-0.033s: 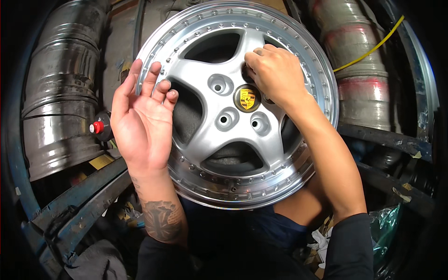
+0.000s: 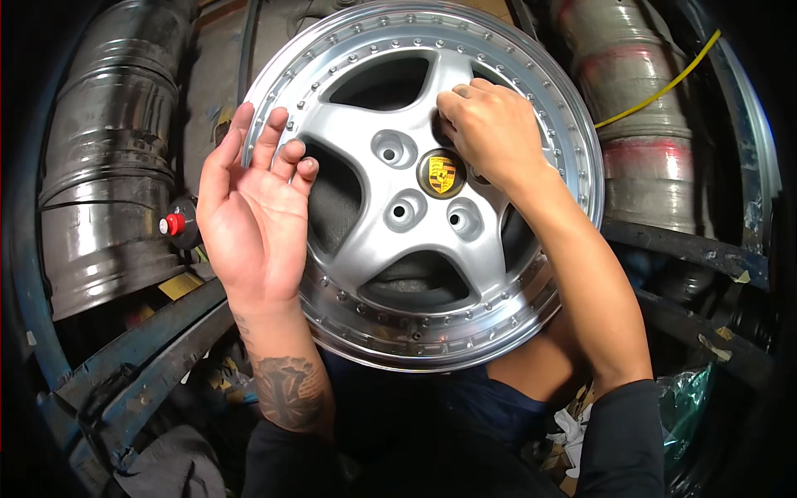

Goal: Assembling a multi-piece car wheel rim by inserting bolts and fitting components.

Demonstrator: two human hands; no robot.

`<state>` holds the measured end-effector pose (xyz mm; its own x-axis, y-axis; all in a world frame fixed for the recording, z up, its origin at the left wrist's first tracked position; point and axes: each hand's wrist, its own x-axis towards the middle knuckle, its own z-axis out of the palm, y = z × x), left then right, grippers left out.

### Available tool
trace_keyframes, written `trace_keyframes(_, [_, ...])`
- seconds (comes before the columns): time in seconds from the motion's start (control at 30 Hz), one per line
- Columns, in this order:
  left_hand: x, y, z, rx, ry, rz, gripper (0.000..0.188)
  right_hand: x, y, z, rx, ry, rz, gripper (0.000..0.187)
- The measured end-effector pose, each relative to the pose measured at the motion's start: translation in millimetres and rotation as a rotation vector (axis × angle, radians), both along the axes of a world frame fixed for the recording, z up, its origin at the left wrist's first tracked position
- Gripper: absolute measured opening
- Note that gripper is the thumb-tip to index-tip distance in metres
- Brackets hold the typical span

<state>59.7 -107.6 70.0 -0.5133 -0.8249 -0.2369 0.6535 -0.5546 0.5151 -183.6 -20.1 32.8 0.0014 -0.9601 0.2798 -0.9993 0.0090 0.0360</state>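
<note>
A silver five-spoke car wheel rim (image 2: 359, 249) with a polished outer lip faces up in front of me. Small bolts ring its edge. In its hub sits a round black centre cap (image 2: 441, 174) with a yellow, red and black crest, and recessed lug holes surround the cap. My left hand (image 2: 253, 212) is raised at the rim's left side, palm showing, fingers apart and holding nothing. Over the upper right of the hub, my right hand (image 2: 496, 133) is closed with its knuckles up. Its fingertips are hidden, and so is anything they may hold.
Metal wheel barrels are stacked at the left (image 2: 108, 166) and at the right (image 2: 643, 166). A bottle with a red cap (image 2: 173, 224) is beside my left wrist. Blue metal frame bars (image 2: 141, 340) run along both sides. A yellow cable (image 2: 664, 90) hangs at the right.
</note>
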Motion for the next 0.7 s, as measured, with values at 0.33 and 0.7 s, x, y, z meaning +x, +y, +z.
trace_keyframes(0.33, [0, 0, -3, -0.002, 0.048, -0.033, 0.033, 4, -2, 1, 0.018, 0.080, 0.008, 0.005])
trace_keyframes(0.7, [3, -2, -3, -0.041, 0.027, -0.074, 0.033, -6, 7, 62, 0.204, -0.399, -0.193, 0.016])
